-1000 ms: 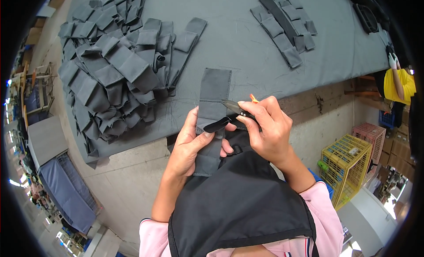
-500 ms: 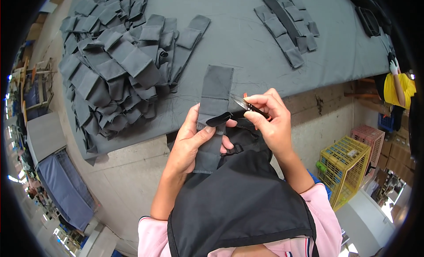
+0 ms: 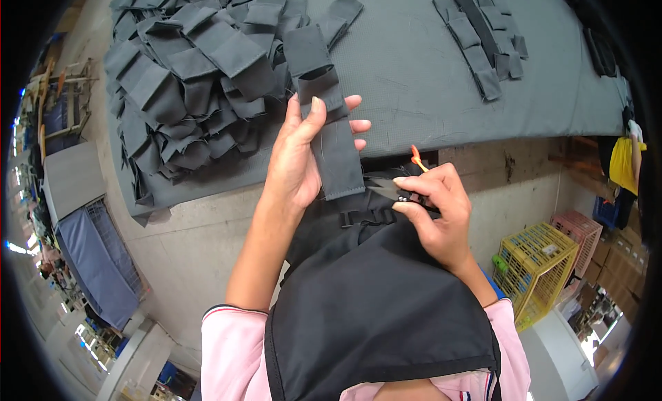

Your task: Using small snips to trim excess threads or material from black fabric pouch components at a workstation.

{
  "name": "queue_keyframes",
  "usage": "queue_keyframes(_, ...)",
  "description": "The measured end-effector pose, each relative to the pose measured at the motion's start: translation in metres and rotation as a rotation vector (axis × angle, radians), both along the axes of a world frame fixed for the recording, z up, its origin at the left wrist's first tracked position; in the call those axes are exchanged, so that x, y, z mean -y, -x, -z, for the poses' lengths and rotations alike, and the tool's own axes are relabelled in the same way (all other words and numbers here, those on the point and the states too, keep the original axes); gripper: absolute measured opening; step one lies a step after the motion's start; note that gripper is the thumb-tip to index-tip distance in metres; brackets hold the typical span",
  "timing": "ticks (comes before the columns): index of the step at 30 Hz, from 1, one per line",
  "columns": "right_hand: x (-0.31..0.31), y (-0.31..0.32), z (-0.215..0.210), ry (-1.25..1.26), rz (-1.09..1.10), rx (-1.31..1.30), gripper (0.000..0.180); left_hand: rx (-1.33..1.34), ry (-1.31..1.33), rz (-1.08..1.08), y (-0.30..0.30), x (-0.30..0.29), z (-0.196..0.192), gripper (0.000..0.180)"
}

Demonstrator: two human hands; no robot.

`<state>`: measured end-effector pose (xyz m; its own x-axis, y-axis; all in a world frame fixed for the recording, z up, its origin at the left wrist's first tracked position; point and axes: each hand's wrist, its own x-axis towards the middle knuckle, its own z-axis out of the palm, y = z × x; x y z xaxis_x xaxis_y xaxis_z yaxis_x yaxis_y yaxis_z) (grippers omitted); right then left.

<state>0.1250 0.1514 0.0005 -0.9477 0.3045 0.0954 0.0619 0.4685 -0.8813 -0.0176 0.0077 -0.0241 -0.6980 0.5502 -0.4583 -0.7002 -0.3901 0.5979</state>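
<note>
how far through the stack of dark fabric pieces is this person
Done or waiting, I cannot tell: a big heap of dark grey folded fabric strips covers the grey table's left end, with a small row of similar strips further right. In hand: the left hand holds one long strip; the right hand holds small snips with an orange tip.

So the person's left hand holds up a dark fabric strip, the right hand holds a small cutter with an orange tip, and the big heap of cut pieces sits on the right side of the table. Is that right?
Not quite. In the head view the big heap of cut pieces sits on the left side of the table; only a small row of pieces lies to the right. The rest holds: the left hand holds up the dark fabric strip, and the right hand holds the small cutter.
</note>
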Motion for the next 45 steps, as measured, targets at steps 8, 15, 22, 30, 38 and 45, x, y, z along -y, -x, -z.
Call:
queue_keyframes(8,-0.001,0.009,0.01,-0.177,-0.227,-0.033,0.031,0.034,0.003,0.022,0.0,-0.004,-0.005,0.028)
queue_keyframes(15,-0.008,0.013,0.007,-0.294,-0.288,-0.073,0.03,0.107,-0.057,0.057,0.004,0.0,0.002,0.036)
queue_keyframes(22,-0.002,0.01,0.004,-0.223,-0.187,-0.093,0.027,0.104,-0.074,0.02,0.003,-0.001,0.002,0.033)
queue_keyframes(30,0.012,0.012,-0.001,-0.211,-0.193,-0.079,0.03,0.046,-0.044,-0.077,0.002,-0.005,-0.003,0.033)
queue_keyframes(38,0.019,0.013,-0.002,-0.244,-0.185,-0.066,0.033,0.046,0.012,-0.171,0.0,-0.008,-0.003,0.024)
queue_keyframes(45,0.024,0.011,0.0,-0.315,-0.154,-0.091,0.032,0.088,0.028,-0.224,-0.001,-0.01,-0.003,0.024)
